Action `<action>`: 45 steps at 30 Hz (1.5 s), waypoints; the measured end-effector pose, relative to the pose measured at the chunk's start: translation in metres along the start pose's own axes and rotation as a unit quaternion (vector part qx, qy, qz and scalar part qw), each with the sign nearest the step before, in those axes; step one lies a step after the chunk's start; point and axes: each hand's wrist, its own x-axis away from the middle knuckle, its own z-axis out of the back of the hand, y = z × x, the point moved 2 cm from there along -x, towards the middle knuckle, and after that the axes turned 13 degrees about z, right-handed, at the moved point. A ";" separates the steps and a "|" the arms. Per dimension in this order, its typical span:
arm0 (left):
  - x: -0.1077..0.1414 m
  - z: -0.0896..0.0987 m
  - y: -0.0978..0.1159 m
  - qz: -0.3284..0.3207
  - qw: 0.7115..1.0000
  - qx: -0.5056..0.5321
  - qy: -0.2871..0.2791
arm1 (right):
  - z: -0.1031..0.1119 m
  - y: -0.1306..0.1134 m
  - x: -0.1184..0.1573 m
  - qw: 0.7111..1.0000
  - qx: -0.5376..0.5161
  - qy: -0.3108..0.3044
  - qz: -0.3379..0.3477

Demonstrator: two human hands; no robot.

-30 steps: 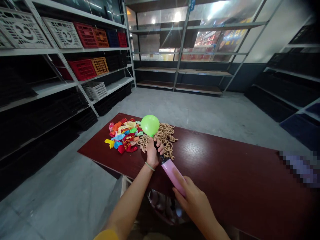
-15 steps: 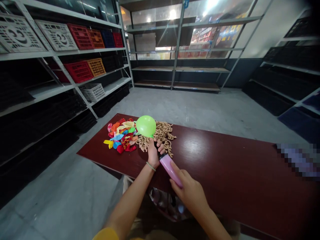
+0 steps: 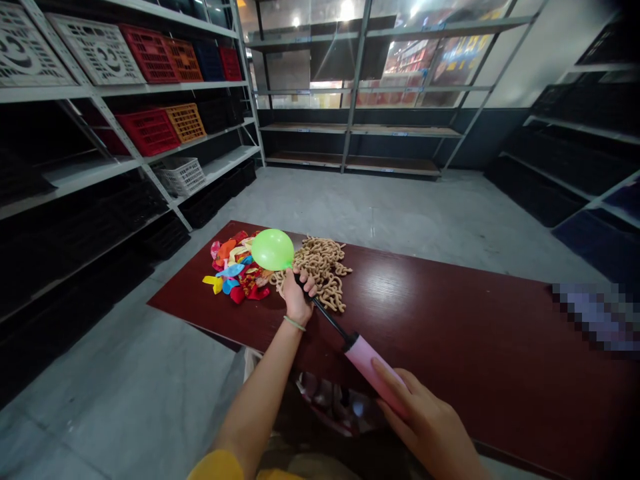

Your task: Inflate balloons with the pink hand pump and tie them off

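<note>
My left hand [image 3: 297,299], with a green band on its wrist, is shut around the neck of a small inflated green balloon [image 3: 273,249] and the black tip of a pink hand pump [image 3: 373,367]. The pump's thin black rod runs down to the right from that grip. My right hand [image 3: 425,427] holds the pink barrel near its lower end. Behind my left hand, a heap of limp multicoloured balloons [image 3: 233,270] lies beside a pile of tan twisted cord [image 3: 323,267], both on a dark red wooden table [image 3: 450,333].
Metal shelves with plastic crates [image 3: 150,132] line the left wall. Bare wooden shelving [image 3: 350,127] stands at the back, and dark crates fill the right side. A pixelated patch [image 3: 597,317] covers the table's far right. Grey floor surrounds the table.
The pink barrel and my right hand have moved down and right, away from my left hand, exposing more black rod. The green balloon now leans further left.
</note>
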 end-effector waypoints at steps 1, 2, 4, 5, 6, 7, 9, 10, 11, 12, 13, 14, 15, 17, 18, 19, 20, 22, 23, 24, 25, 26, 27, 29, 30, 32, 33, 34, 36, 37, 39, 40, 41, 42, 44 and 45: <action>-0.002 0.000 0.000 -0.006 1.000 0.001 0.002 | 0.001 0.003 0.001 1.000 0.006 0.000 -0.002; -0.003 0.001 0.001 -0.010 1.000 0.003 0.004 | 0.001 0.006 -0.002 1.000 0.015 0.000 -0.006; -0.005 0.001 0.000 -0.012 1.000 0.005 0.007 | -0.001 0.010 -0.017 0.999 0.035 -0.003 -0.015; -0.006 0.002 -0.002 -0.011 1.000 0.006 0.010 | -0.004 0.009 -0.028 0.999 0.044 -0.005 -0.021; -0.007 0.002 -0.003 -0.007 1.000 0.005 0.014 | -0.007 0.008 -0.042 0.998 0.051 -0.008 -0.025; -0.007 0.002 -0.004 -0.001 1.000 0.003 0.017 | -0.010 0.005 -0.056 0.998 0.055 -0.011 -0.033; -0.006 0.001 -0.007 0.016 1.000 -0.001 0.017 | -0.016 -0.001 -0.083 0.996 0.063 -0.021 -0.054; -0.005 0.001 -0.008 0.025 1.000 -0.003 0.014 | -0.019 -0.004 -0.094 0.996 0.066 -0.025 -0.063; -0.004 0.001 -0.009 0.031 0.999 -0.005 0.011 | -0.021 -0.008 -0.102 0.995 0.066 -0.028 -0.064; -0.003 0.001 -0.010 0.036 0.999 -0.007 0.009 | -0.022 -0.010 -0.106 0.996 0.063 -0.029 -0.061; -0.002 0.001 -0.011 0.039 0.999 -0.009 0.008 | -0.023 -0.012 -0.106 0.996 0.059 -0.029 -0.056; -0.001 0.000 -0.012 0.042 0.999 -0.012 0.006 | -0.023 -0.014 -0.102 0.997 0.054 -0.027 -0.048; -0.001 0.000 -0.013 0.043 0.999 -0.014 0.005 | -0.023 -0.015 -0.095 0.998 0.050 -0.023 -0.040; -0.001 -0.002 -0.014 0.046 0.999 -0.014 0.005 | -0.019 -0.015 -0.072 0.999 0.046 -0.012 -0.025; -0.001 -0.002 -0.014 0.046 0.999 -0.013 0.008 | -0.017 -0.015 -0.057 0.999 0.046 -0.010 -0.024; -0.001 -0.003 -0.014 0.045 0.999 -0.010 0.013 | -0.014 -0.015 -0.042 0.999 0.046 -0.008 -0.020; -0.002 -0.003 -0.013 0.042 0.999 -0.008 0.019 | -0.010 -0.015 -0.027 0.999 0.042 -0.004 -0.017; -0.003 -0.003 -0.011 0.036 0.999 -0.003 0.029 | -0.004 -0.014 -0.002 1.000 0.023 0.000 -0.011; -0.004 -0.003 -0.010 0.035 0.999 0.000 0.029 | -0.002 -0.013 0.007 1.000 0.020 0.006 -0.007; -0.004 -0.003 -0.009 0.035 0.999 0.004 0.027 | -0.002 -0.012 0.014 1.000 0.020 0.006 -0.005; -0.005 -0.003 -0.008 0.034 0.999 0.008 0.023 | -0.002 -0.011 0.016 1.000 0.025 0.010 -0.006; -0.004 -0.003 -0.007 0.034 0.999 0.011 0.020 | -0.003 -0.011 0.016 0.999 0.034 0.014 -0.010; -0.004 -0.003 -0.007 0.032 0.999 0.012 0.016 | -0.005 -0.010 0.012 0.999 0.044 0.015 -0.014; -0.002 -0.003 -0.008 0.027 1.000 0.009 0.009 | -0.010 -0.011 -0.005 0.998 0.063 0.020 -0.018; -0.001 -0.003 -0.008 0.028 1.000 0.004 0.006 | -0.013 -0.013 -0.017 0.997 0.069 0.019 -0.016; 0.001 -0.004 -0.011 0.042 0.999 -0.011 -0.001 | -0.020 -0.016 -0.044 0.997 0.079 0.025 -0.013; 0.002 -0.005 -0.012 0.052 0.998 -0.019 -0.003 | -0.024 -0.018 -0.058 0.996 0.079 0.024 -0.016; 0.003 -0.005 -0.012 0.063 0.998 -0.024 -0.004 | -0.027 -0.020 -0.070 0.996 0.083 0.024 -0.022; 0.004 -0.005 -0.013 0.079 0.996 -0.030 -0.001 | -0.033 -0.021 -0.087 0.995 0.088 0.018 -0.031; 0.005 -0.005 -0.014 0.084 0.996 -0.032 0.003 | -0.035 -0.022 -0.092 0.996 0.086 0.016 -0.031; 0.005 -0.005 -0.014 0.092 0.995 -0.037 0.010 | -0.036 -0.022 -0.089 0.997 0.069 0.017 -0.025; 0.005 -0.005 -0.014 0.092 0.995 -0.038 0.012 | -0.034 -0.022 -0.083 0.998 0.056 0.021 -0.020; 0.005 -0.006 -0.014 0.089 0.995 -0.038 0.012 | -0.031 -0.021 -0.075 0.999 0.042 0.026 -0.016; 0.004 -0.006 -0.014 0.083 0.996 -0.037 0.011 | -0.027 -0.021 -0.064 0.999 0.028 0.030 -0.014; 0.003 -0.007 -0.013 0.067 0.997 -0.031 0.007 | -0.017 -0.020 -0.039 0.999 0.000 0.033 -0.009; 0.002 -0.007 -0.012 0.061 0.998 -0.028 0.006 | -0.012 -0.019 -0.027 0.999 -0.015 0.034 -0.013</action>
